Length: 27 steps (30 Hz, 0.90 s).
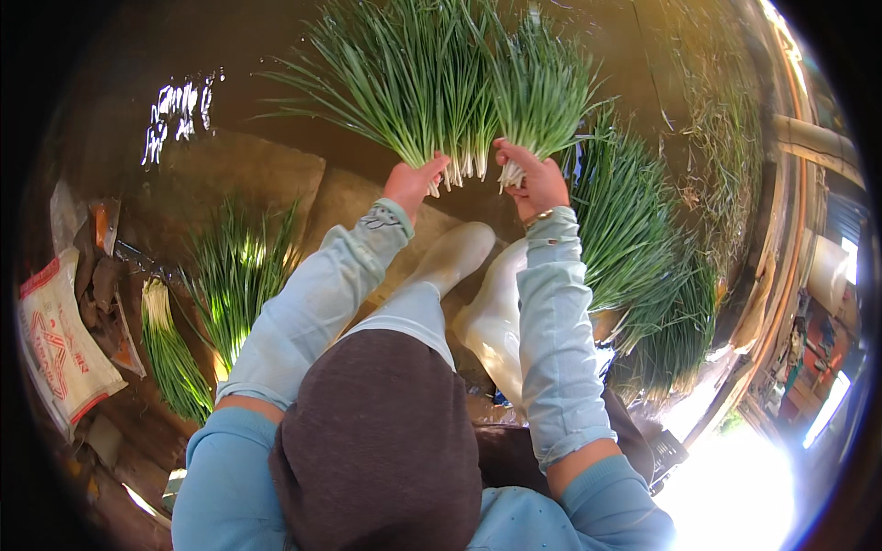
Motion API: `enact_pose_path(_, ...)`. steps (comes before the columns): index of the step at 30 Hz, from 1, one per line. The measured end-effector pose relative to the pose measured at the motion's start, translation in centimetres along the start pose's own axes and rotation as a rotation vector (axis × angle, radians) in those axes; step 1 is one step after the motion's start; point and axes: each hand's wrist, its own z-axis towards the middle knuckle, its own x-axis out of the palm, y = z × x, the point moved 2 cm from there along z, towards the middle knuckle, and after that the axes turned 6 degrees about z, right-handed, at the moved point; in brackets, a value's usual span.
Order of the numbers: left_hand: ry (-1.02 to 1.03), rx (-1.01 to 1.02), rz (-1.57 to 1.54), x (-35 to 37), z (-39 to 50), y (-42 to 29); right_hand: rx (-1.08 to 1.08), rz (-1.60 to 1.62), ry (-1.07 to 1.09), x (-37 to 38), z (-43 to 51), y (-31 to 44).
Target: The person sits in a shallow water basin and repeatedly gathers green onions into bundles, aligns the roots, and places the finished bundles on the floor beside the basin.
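Note:
My left hand (411,184) is closed around the pale stem ends of a wide spread of garlic chives (393,89), whose green leaves fan away over brown water. Held in my right hand (539,180) is a second bunch of chives (544,89), its white ends pointing back towards me. Between the two hands, more white stems (472,155) hang side by side; whether my left fingers reach around these is unclear. Close to my right forearm lies a large heap of chives (620,213).
Brown water (262,41) surrounds a stone slab (255,165) and my white rubber boots (451,258). To the left are an upright chive bunch (241,275), a lying bunch (176,358) and a printed sack (65,337). Loose grass (716,138) floats along the right edge, beside wooden poles (820,148).

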Motion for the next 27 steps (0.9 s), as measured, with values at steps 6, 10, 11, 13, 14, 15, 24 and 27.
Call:
enact_pose_path(6,0.234,0.014,-0.586,-2.5,-4.9,-5.8,-0.175,0.107,0.045,-0.8,-1.0,1.5)
enact_pose_path(10,0.252,0.068,-0.646,-2.9,-5.1,-6.6,-0.198,-0.304,-0.108,-2.4,0.9,-1.4)
enact_pose_path(11,0.187,0.016,-0.596,-2.6,-4.8,-6.0,-0.232,-0.492,-0.215,-2.6,1.8,-2.5)
enact_pose_path(13,0.279,-0.006,-0.492,-1.2,-4.5,-4.8,-0.230,-0.802,-0.268,-3.3,3.0,-4.2)
enact_pose_path(14,0.293,-0.049,-0.451,-0.4,-4.4,-4.0,-0.257,-0.863,-0.320,-3.2,3.7,-5.1)
enact_pose_path(15,0.306,-0.092,-0.410,0.3,-4.2,-3.4,-0.286,-0.924,-0.371,-2.9,4.2,-5.8)
enact_pose_path(24,0.252,-0.122,-0.184,2.4,-3.1,-2.3,-0.128,-0.581,-0.241,-1.5,0.1,-2.0)
enact_pose_path(27,0.248,-0.118,-0.159,3.1,-3.3,-1.9,-0.204,-0.532,-0.192,-0.1,-1.8,-1.7)
